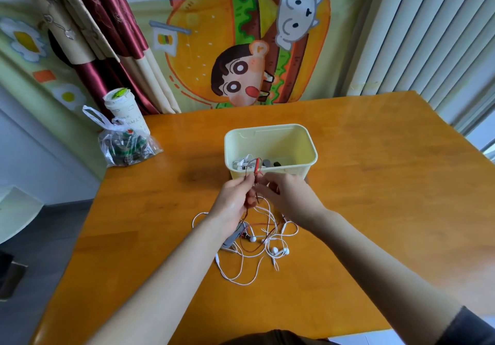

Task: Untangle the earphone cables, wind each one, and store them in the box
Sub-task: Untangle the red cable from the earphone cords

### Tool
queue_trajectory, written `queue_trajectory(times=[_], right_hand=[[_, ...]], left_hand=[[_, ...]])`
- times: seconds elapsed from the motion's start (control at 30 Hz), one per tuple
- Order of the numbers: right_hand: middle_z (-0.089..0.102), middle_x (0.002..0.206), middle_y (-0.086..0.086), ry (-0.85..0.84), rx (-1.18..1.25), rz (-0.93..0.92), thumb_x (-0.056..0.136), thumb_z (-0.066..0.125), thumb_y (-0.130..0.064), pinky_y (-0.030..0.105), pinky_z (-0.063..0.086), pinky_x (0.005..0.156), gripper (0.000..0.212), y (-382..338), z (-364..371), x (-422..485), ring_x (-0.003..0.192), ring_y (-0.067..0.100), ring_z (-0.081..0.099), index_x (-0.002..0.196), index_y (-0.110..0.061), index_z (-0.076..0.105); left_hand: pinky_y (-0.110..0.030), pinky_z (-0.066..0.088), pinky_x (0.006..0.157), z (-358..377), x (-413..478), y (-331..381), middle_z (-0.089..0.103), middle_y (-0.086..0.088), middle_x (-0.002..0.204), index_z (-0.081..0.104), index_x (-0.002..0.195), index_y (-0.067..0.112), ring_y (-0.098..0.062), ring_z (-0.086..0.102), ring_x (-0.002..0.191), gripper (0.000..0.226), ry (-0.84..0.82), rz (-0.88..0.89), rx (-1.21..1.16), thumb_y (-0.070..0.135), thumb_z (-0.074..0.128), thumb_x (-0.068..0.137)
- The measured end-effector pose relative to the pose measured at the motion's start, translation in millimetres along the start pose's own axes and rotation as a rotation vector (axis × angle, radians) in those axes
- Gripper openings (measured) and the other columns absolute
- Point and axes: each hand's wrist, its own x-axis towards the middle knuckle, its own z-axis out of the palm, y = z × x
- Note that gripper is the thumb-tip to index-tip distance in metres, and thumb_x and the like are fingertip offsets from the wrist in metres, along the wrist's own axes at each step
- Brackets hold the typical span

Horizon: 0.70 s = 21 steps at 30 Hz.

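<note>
A pale yellow box stands at the table's middle, with white earphones and dark items inside. Just in front of it, my left hand and my right hand both pinch a thin red earphone cable, held up in loops above the table. The red cable trails down into a tangle of white earphone cables lying on the table under my wrists. White earbuds show in that tangle. A grey object lies partly under my left wrist.
The orange wooden table extends wide to the right. At its far left corner a clear plastic bag holds a white cup and dark contents. A cartoon cloth, curtains and blinds hang behind the table.
</note>
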Motion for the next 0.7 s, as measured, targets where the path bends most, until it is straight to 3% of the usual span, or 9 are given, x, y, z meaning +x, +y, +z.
queue_trajectory(times=[0.17, 0.27, 0.4, 0.53, 0.63, 0.7], right_hand=[[0.064, 0.073, 0.001, -0.195, 0.042, 0.011, 0.092, 0.058, -0.026, 0.027, 0.047, 0.059, 0.016, 14, 7, -10, 0.063, 0.015, 0.058, 0.088, -0.013, 0.066], [0.059, 0.067, -0.004, -0.24, 0.109, 0.203, 0.093, 0.057, -0.021, 0.016, 0.042, 0.055, 0.014, 42, 2, -12, 0.063, 0.014, 0.056, 0.081, -0.017, 0.063], [0.055, 0.064, -0.007, -0.23, 0.007, 0.412, 0.095, 0.051, -0.017, 0.015, 0.037, 0.054, 0.019, 86, -5, -12, 0.07, 0.018, 0.055, 0.08, -0.016, 0.063], [0.06, 0.068, 0.002, 0.076, 0.044, 0.43, 0.095, 0.05, -0.015, 0.021, 0.036, 0.053, 0.021, 82, -19, -4, 0.063, 0.018, 0.054, 0.078, -0.012, 0.06], [0.062, 0.072, 0.005, 0.399, 0.098, 0.229, 0.096, 0.05, -0.016, 0.025, 0.043, 0.061, 0.017, 51, -34, 7, 0.064, 0.018, 0.056, 0.084, -0.007, 0.059], [0.061, 0.071, 0.003, 0.484, 0.106, 0.092, 0.097, 0.05, -0.017, 0.031, 0.044, 0.061, 0.016, 34, -40, 9, 0.064, 0.02, 0.057, 0.088, -0.007, 0.058]], left_hand=[[-0.021, 0.029, 0.052, -9, 4, 0, 0.03, 0.003, 0.057, 0.05, 0.078, 0.01, -0.01, 0.028, 0.051, 0.03, 0.11, -0.009, -0.028, 0.015, 0.036, 0.104], [-0.02, 0.031, 0.052, -27, 12, 3, 0.031, 0.003, 0.058, 0.047, 0.077, 0.013, -0.006, 0.03, 0.045, 0.031, 0.221, 0.008, 0.016, 0.017, 0.034, 0.104], [-0.022, 0.031, 0.053, -48, 19, -6, 0.033, 0.001, 0.059, 0.048, 0.076, 0.012, -0.01, 0.03, 0.05, 0.032, 0.344, -0.031, 0.013, 0.018, 0.035, 0.104], [-0.023, 0.032, 0.053, -53, 20, -18, 0.034, 0.0, 0.06, 0.05, 0.076, 0.011, -0.011, 0.031, 0.052, 0.031, 0.347, -0.074, 0.059, 0.018, 0.038, 0.103], [-0.023, 0.034, 0.054, -47, 20, -22, 0.035, 0.0, 0.06, 0.051, 0.078, 0.01, -0.012, 0.032, 0.052, 0.03, 0.311, -0.072, 0.076, 0.017, 0.037, 0.103], [-0.024, 0.035, 0.055, -45, 21, -20, 0.036, 0.0, 0.061, 0.051, 0.079, 0.01, -0.012, 0.033, 0.053, 0.03, 0.308, -0.051, 0.096, 0.017, 0.035, 0.104]])
